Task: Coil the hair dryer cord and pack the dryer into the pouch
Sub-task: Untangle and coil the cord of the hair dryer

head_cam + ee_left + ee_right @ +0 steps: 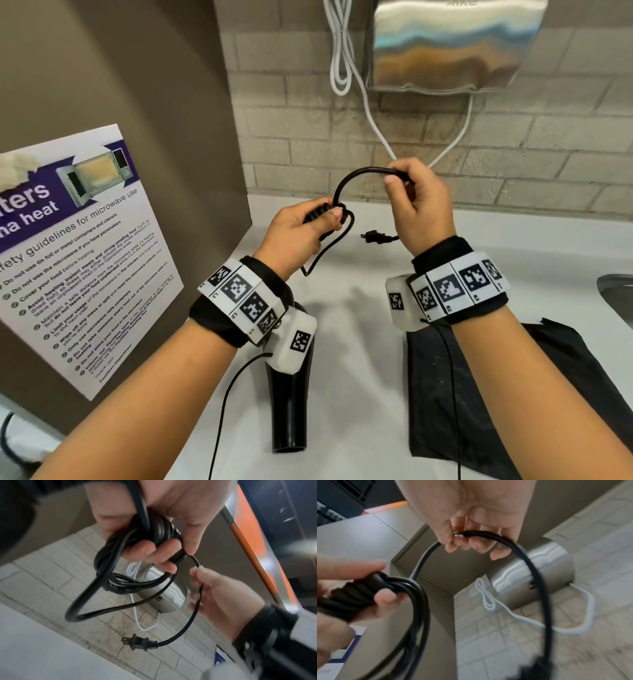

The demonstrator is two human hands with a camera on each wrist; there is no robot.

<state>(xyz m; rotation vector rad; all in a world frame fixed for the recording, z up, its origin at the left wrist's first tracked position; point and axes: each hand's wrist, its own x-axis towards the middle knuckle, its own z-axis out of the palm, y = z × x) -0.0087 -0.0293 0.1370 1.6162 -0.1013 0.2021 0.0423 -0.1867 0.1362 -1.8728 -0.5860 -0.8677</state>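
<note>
Cord (pixel 346 185) held in mid-frame between both hands, above the counter (pixel 356 284) — partly bundled.

Left hand (pixel 301 233) clenched around a bundle of black loops; fingers (pixel 159 555) curl through the coil. Right hand (pixel 421 209) pinches the free run of cord, which arches from the bundle up to the fingertips (pixel 462 545). Plug (pixel 375 237) hangs loose just under the right hand — prongs pointing left. Hair dryer (pixel 291 404) lies on the counter at lower centre, partly hidden by the left wrist, nozzle toward the bottom edge. Black pouch (pixel 486 404) lies flat at lower right, near the dryer but apart. Steel hand dryer (pixel 448 44) on the brick wall, upper right; microwave poster (pixel 85 246) at left.
</note>
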